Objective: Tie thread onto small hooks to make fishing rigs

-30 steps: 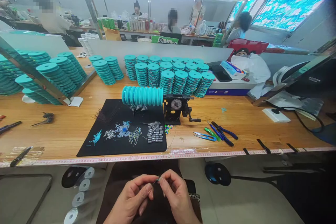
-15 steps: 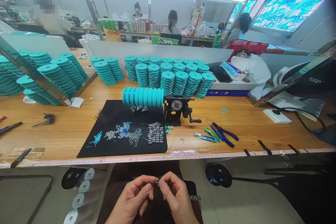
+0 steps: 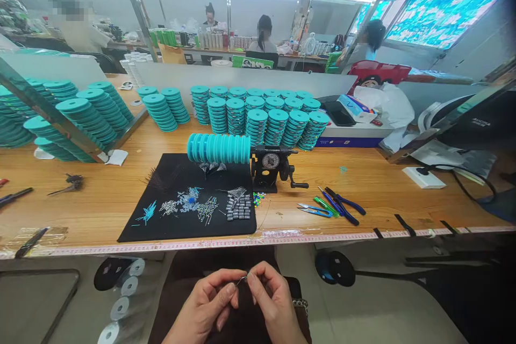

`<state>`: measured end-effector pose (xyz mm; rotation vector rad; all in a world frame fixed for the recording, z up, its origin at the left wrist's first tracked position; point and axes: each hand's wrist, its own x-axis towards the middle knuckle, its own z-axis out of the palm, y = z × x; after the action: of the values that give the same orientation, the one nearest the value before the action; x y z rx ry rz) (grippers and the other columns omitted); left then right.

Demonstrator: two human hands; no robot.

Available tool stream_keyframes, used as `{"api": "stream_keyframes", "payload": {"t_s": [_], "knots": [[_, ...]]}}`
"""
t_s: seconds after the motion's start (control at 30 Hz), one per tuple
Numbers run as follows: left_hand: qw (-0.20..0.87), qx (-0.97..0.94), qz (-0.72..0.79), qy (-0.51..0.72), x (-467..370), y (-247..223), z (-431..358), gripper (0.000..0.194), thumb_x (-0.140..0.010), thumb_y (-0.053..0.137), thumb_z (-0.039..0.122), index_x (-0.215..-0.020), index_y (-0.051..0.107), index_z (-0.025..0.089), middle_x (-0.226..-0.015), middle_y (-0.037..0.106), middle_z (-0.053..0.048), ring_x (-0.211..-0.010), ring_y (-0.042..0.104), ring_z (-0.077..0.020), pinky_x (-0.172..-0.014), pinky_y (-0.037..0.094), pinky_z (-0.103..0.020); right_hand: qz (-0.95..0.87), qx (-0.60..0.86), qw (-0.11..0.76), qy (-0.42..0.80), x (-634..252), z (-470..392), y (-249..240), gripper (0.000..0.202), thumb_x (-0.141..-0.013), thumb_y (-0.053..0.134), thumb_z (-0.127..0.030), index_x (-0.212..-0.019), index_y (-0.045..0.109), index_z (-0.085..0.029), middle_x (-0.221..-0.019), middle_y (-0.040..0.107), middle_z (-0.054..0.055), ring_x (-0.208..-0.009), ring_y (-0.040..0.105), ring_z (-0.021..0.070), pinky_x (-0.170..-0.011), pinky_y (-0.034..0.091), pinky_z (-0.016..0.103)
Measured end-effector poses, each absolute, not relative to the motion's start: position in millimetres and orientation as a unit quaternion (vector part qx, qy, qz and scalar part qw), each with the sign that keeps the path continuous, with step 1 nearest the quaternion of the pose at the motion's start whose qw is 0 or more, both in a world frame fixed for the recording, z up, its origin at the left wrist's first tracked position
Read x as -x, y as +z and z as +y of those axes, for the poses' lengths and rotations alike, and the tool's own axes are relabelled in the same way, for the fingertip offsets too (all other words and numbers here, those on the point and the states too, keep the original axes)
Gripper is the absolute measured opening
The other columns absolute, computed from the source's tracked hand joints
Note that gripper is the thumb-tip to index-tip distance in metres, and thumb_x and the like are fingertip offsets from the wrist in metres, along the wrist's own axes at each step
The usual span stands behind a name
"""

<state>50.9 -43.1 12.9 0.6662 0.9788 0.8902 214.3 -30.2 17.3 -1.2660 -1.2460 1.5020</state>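
Over my lap, below the table edge, my left hand (image 3: 209, 303) and my right hand (image 3: 272, 298) face each other with their fingertips nearly touching. Between them is a thin, dark, wire-like piece (image 3: 241, 280), pinched at either side by thumb and forefinger; its exact kind is too small to make out. Beyond my hands a black mat (image 3: 161, 228) carries heaps of small parts: light-blue sleeves (image 3: 149, 212), clear bluish bits (image 3: 188, 200), small metal pieces (image 3: 168, 207) and grey cylinders (image 3: 241, 212).
A black hand-cranked winder (image 3: 271, 164) holds a row of teal spools (image 3: 217, 149). Stacked teal spools (image 3: 258, 121) stand behind it. Blue pliers (image 3: 342, 205) and blue snips (image 3: 316, 211) lie right of the mat. Several people sit in the background.
My fingertips have shifted slightly apart, with more of the thin dark piece showing between them. My right fingertips have moved a little up and right. The table items stay in place.
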Motion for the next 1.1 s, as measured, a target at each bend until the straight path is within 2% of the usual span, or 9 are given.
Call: {"api": "stream_keyframes", "payload": {"t_s": [0.37,0.5,0.6,0.67,0.77,0.87,1.0,1.1], "knots": [[0.736,-0.3,0.448,0.409,-51,13,-42,0.031,-0.08,0.072,0.043,-0.099,0.073,0.018,-0.065,0.056,0.003,-0.04,0.032,0.0006,-0.042,0.014,-0.02,-0.492,0.497,0.401,0.592,-213,-32,16,0.037,-0.09,0.055,-0.051,-0.073,0.054,-0.018,-0.063,0.043,-0.004,-0.057,0.038,0.0116,-0.053,0.032,0.024],[0.738,-0.253,0.448,0.437,-59,11,-43,0.035,-0.081,0.07,0.047,-0.099,0.071,0.017,-0.061,0.049,0.005,-0.044,0.032,-0.002,-0.043,0.014,-0.02,-0.566,0.506,0.36,0.542,-211,-31,17,0.034,-0.09,0.055,-0.045,-0.07,0.055,-0.018,-0.065,0.05,-0.001,-0.061,0.043,0.0134,-0.055,0.033,0.024],[0.733,-0.209,0.451,0.464,-66,12,-44,0.031,-0.081,0.071,0.045,-0.094,0.069,0.016,-0.058,0.042,0.007,-0.047,0.027,-0.0032,-0.044,0.015,-0.019,-0.621,0.504,0.322,0.506,-213,-27,23,0.026,-0.092,0.054,-0.037,-0.075,0.06,-0.018,-0.07,0.057,0.0,-0.062,0.047,0.014,-0.056,0.034,0.024],[0.744,-0.181,0.435,0.475,-67,14,-45,0.03,-0.078,0.075,0.043,-0.091,0.068,0.016,-0.059,0.042,0.007,-0.048,0.025,-0.0035,-0.044,0.016,-0.018,-0.649,0.499,0.295,0.492,-217,-24,29,0.02,-0.092,0.055,-0.033,-0.08,0.063,-0.018,-0.074,0.059,0.0,-0.064,0.049,0.0144,-0.058,0.035,0.024],[0.779,-0.136,0.392,0.47,-64,16,-47,0.029,-0.074,0.079,0.041,-0.085,0.066,0.017,-0.063,0.049,0.004,-0.054,0.037,-0.0061,-0.049,0.027,-0.018,-0.677,0.489,0.269,0.48,-224,-20,38,0.017,-0.092,0.054,-0.028,-0.08,0.061,-0.019,-0.074,0.059,0.0,-0.065,0.05,0.0143,-0.061,0.035,0.025],[0.804,-0.109,0.369,0.453,-61,19,-50,0.029,-0.07,0.083,0.038,-0.079,0.065,0.017,-0.066,0.055,0.001,-0.061,0.046,-0.0094,-0.057,0.034,-0.021,-0.647,0.466,0.275,0.537,-229,-19,41,0.024,-0.092,0.054,-0.032,-0.072,0.057,-0.019,-0.068,0.054,-0.002,-0.064,0.047,0.0139,-0.062,0.034,0.025],[0.802,-0.091,0.362,0.467,-62,18,-53,0.033,-0.066,0.085,0.04,-0.072,0.064,0.016,-0.065,0.055,0.001,-0.065,0.048,-0.0104,-0.064,0.037,-0.021,-0.504,0.422,0.32,0.682,-224,-23,33,0.033,-0.086,0.061,-0.047,-0.071,0.054,-0.019,-0.067,0.052,-0.002,-0.066,0.048,0.0151,-0.063,0.037,0.025],[0.797,-0.074,0.377,0.466,-64,11,-55,0.036,-0.06,0.088,0.042,-0.072,0.065,0.017,-0.063,0.056,0.002,-0.063,0.049,-0.0107,-0.063,0.037,-0.022,-0.446,0.423,0.352,0.706,-220,-27,24,0.036,-0.083,0.064,-0.049,-0.068,0.052,-0.019,-0.065,0.049,-0.002,-0.063,0.045,0.0137,-0.06,0.036,0.024]]}}
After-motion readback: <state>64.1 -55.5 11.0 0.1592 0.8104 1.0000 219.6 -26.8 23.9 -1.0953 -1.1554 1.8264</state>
